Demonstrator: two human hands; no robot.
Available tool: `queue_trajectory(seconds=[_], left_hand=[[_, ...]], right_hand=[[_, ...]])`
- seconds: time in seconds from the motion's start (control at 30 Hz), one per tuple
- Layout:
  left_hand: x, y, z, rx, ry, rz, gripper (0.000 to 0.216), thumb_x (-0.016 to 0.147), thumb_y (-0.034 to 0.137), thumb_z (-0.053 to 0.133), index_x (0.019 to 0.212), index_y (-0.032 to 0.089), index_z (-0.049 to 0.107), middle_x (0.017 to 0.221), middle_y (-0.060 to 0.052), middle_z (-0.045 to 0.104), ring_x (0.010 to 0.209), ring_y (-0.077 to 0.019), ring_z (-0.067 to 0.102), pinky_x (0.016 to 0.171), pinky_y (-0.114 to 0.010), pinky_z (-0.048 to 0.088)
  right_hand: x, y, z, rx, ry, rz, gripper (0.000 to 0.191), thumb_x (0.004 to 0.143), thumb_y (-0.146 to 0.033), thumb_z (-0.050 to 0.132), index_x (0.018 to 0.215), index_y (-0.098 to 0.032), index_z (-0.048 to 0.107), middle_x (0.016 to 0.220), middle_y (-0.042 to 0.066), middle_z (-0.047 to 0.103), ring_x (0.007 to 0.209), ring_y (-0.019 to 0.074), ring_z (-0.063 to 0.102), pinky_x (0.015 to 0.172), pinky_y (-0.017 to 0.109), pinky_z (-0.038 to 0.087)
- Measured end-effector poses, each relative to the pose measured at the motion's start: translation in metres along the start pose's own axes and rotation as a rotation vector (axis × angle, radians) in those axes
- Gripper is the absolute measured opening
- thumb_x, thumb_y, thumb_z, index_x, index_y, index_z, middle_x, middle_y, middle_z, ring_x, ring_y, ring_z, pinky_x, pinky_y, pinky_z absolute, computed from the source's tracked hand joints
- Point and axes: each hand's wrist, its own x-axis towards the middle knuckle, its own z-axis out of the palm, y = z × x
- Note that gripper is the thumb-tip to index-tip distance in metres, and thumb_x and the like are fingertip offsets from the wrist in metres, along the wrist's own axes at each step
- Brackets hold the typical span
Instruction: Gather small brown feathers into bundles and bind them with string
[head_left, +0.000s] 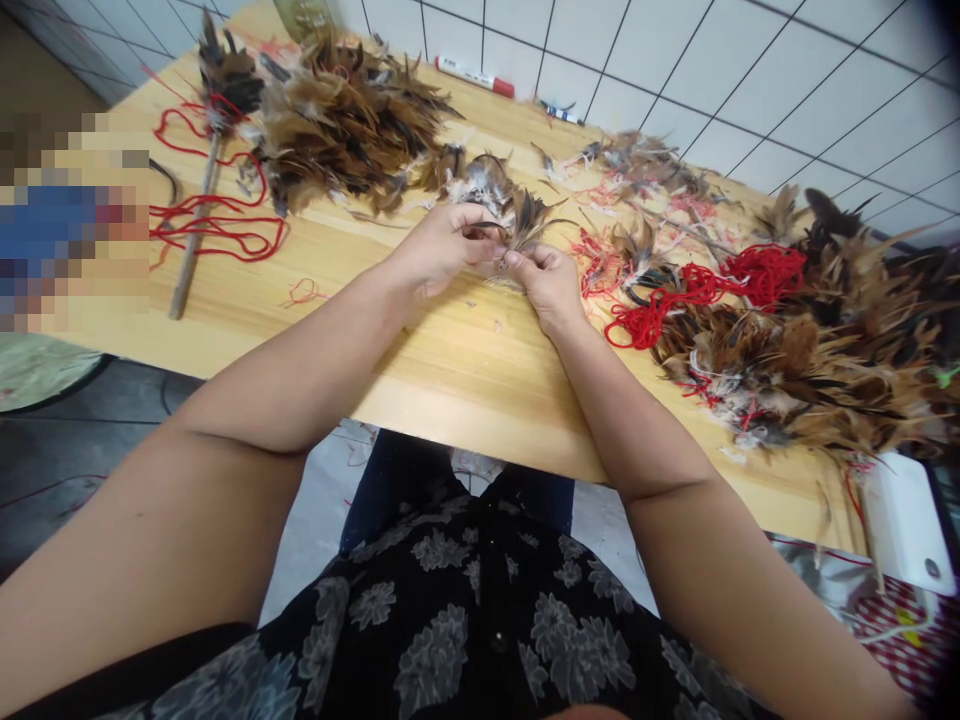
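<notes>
Both my hands meet over the middle of the table around a small bunch of brown feathers (pixel 528 218). My right hand (pixel 546 280) pinches the base of the bunch between thumb and fingers. My left hand (pixel 457 245) is closed just beside it, with a dark feather at its fingertips. Directly behind my left hand lies a small clump of feathers with white fluffy ends (pixel 484 182). Loose red thread scraps (pixel 596 265) lie close to the right of my right hand.
A large feather pile (pixel 352 120) lies back left, another (pixel 795 370) at right with red cord (pixel 765 275) on it. At left, a stick (pixel 196 235) with feathers tied on lies among red cord. A red-capped marker (pixel 474 77) rests by the tiled wall (pixel 675 60). A white device (pixel 904 520) sits at the right edge.
</notes>
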Motion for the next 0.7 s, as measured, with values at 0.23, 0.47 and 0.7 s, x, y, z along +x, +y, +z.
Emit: queue_trajectory(seconds=[0.23,0.47,0.7], left_hand=[[0.002,-0.003,0.0,-0.053,-0.074,-0.048,0.041,0.087,-0.002,0.105,0.087,0.017,0.069,0.077,0.003,0.066,0.079,-0.0169,0.074,0.078,-0.029,0.06],[0.002,-0.004,-0.003,-0.127,-0.129,-0.106,0.042,0.083,0.011,0.114,0.089,0.016,0.072,0.079,0.001,0.069,0.074,-0.016,0.072,0.068,-0.026,0.055],[-0.003,0.004,-0.002,-0.128,-0.199,-0.131,0.044,0.079,0.02,0.117,0.084,0.015,0.073,0.077,0.0,0.073,0.068,-0.0135,0.071,0.067,-0.024,0.055]], right_hand=[[-0.001,-0.007,-0.002,-0.007,-0.06,-0.019,0.06,0.09,-0.066,0.1,0.076,-0.023,0.061,0.074,-0.005,0.051,0.078,0.0122,0.051,0.074,0.028,0.045],[-0.003,-0.011,-0.002,-0.073,-0.141,-0.025,0.052,0.096,-0.048,0.097,0.072,-0.023,0.057,0.072,-0.006,0.046,0.079,0.0136,0.049,0.077,0.029,0.042],[-0.004,-0.01,-0.001,-0.084,-0.15,-0.028,0.028,0.096,-0.028,0.086,0.076,-0.021,0.068,0.077,-0.003,0.062,0.084,0.0167,0.058,0.085,0.031,0.048]])
